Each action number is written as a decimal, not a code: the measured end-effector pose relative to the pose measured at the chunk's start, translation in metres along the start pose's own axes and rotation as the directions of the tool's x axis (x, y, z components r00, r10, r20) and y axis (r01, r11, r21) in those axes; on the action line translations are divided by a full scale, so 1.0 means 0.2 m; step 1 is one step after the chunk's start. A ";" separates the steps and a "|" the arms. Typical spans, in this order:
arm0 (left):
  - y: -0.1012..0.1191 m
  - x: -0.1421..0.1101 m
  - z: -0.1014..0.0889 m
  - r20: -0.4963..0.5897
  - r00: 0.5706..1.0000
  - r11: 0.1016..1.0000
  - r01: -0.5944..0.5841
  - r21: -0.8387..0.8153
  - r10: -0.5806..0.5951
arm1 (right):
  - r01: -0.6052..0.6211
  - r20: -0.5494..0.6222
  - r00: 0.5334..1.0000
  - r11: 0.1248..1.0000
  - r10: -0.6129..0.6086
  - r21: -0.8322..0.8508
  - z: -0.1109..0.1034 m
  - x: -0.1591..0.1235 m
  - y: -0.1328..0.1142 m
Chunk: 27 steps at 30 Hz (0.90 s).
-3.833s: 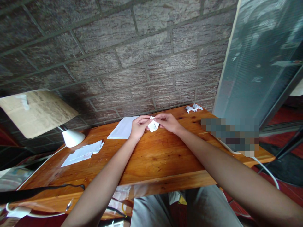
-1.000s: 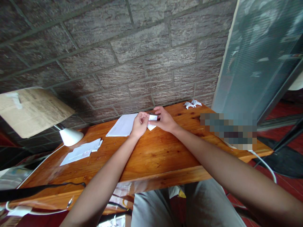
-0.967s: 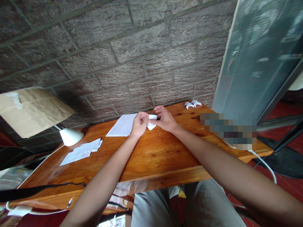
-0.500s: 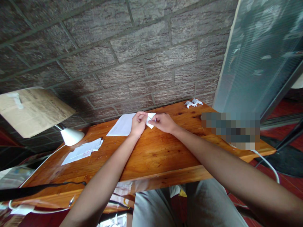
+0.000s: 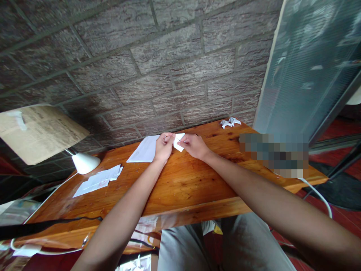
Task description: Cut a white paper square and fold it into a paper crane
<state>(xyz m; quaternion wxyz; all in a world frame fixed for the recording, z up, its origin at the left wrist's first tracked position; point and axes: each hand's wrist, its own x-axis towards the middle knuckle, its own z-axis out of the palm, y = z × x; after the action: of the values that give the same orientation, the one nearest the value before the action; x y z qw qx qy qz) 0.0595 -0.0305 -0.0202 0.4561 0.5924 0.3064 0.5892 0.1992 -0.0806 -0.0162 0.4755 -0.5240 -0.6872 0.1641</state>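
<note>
A small folded piece of white paper (image 5: 178, 143) is held up between my hands, above the middle of the wooden table. My left hand (image 5: 164, 146) pinches its left edge between thumb and fingers. From the other side, my right hand (image 5: 195, 145) grips the right part, thumb and fingertips pressed on a fold. Fingers cover both side edges of the paper. Just behind and left of my left hand lies a stack of white paper sheets (image 5: 142, 149), partly hidden by that hand.
Folded paper figures (image 5: 230, 122) stand at the table's back right. Loose paper pieces (image 5: 98, 180) lie on the left, beside a white lamp (image 5: 85, 162) with a brown paper shade. A blurred-out object (image 5: 278, 154) occupies the right end. A stone-block wall (image 5: 169, 75) rises behind the wooden table (image 5: 180, 188).
The folded paper has tilted slightly and shifted a little up and left with both hands. More of its surface shows between my fingers. Both hands keep their hold.
</note>
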 end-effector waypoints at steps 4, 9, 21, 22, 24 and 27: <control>0.01 0.00 0.00 -0.010 1.000 1.000 0.014 0.009 -0.014 | -0.042 -0.046 0.998 0.998 0.045 0.050 0.01 0.00 0.00; 0.02 -0.01 0.01 -0.005 1.000 1.000 0.018 0.008 -0.018 | -0.043 -0.037 0.998 0.994 0.047 0.097 0.03 0.00 0.01; 0.02 -0.02 -0.02 0.112 0.989 0.992 0.108 -0.065 -0.100 | -0.078 -0.035 0.996 0.991 0.082 0.111 0.02 0.00 0.03; 0.02 -0.02 -0.02 0.115 0.989 0.993 0.104 -0.063 -0.096 | -0.083 -0.035 0.996 0.990 0.087 0.111 0.01 0.00 0.02; 0.02 -0.02 -0.02 0.111 0.990 0.994 0.089 -0.065 -0.081 | -0.091 -0.042 0.994 0.989 0.096 0.113 0.01 0.00 0.02; 0.03 -0.01 -0.02 0.110 0.991 0.994 0.080 -0.078 -0.071 | -0.079 -0.046 0.995 0.987 0.086 0.143 0.01 -0.01 0.01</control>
<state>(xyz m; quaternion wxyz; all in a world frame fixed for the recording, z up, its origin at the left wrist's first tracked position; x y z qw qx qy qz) 0.0544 -0.0340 -0.0168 0.5178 0.5920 0.2791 0.5509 0.1992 -0.0802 -0.0201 0.5217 -0.5213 -0.6391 0.2182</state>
